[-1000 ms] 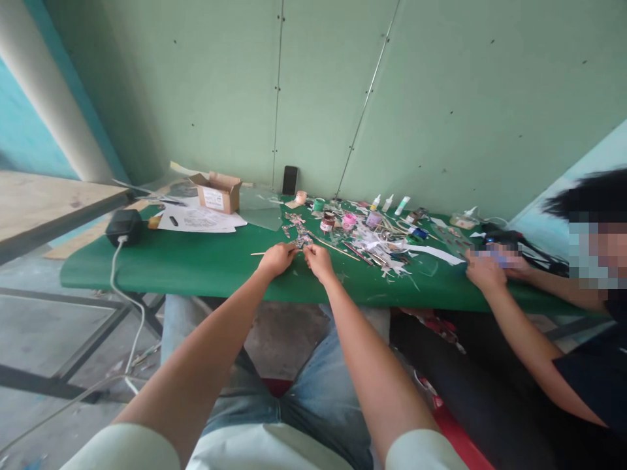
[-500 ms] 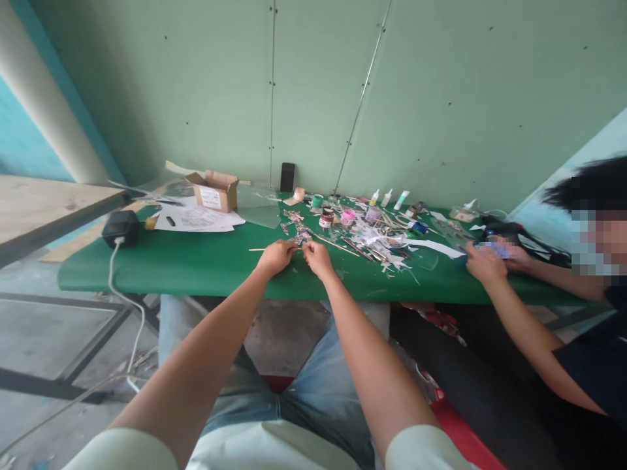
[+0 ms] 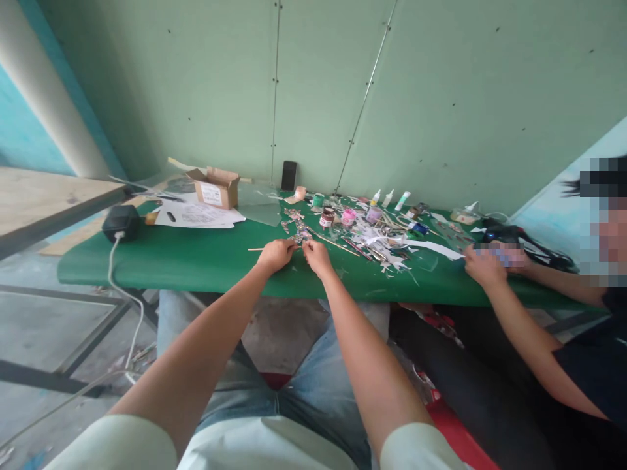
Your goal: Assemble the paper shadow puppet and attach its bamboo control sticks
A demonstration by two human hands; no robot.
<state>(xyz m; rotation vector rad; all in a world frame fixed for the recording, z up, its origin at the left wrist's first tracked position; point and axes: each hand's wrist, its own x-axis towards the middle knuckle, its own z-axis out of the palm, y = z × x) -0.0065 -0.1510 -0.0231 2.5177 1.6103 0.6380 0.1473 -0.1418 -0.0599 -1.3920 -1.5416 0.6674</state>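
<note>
My left hand (image 3: 277,253) is closed around a thin wooden stick (image 3: 255,249), whose pale end pokes out to the left. Close beside it, my right hand (image 3: 317,254) has its fingers pinched together near the stick's other end. What sits in that pinch is too small to make out. Both hands are just above the front part of the green table. Small patterned cut-out pieces (image 3: 296,225) lie just beyond my fingertips. Another thin stick (image 3: 336,245) rests on the table to the right of them.
Paint jars (image 3: 326,218), paper scraps (image 3: 386,245) and glue bottles (image 3: 375,198) crowd the right side. A cardboard box (image 3: 218,189) on papers and a black power adapter (image 3: 120,223) are at left. A phone (image 3: 289,175) leans on the wall. Another person's hands (image 3: 487,266) are at right.
My hands stay nearly in place, with the stick still in the left one. The view has shifted slightly. The other person's head and hands at right have moved a little.
</note>
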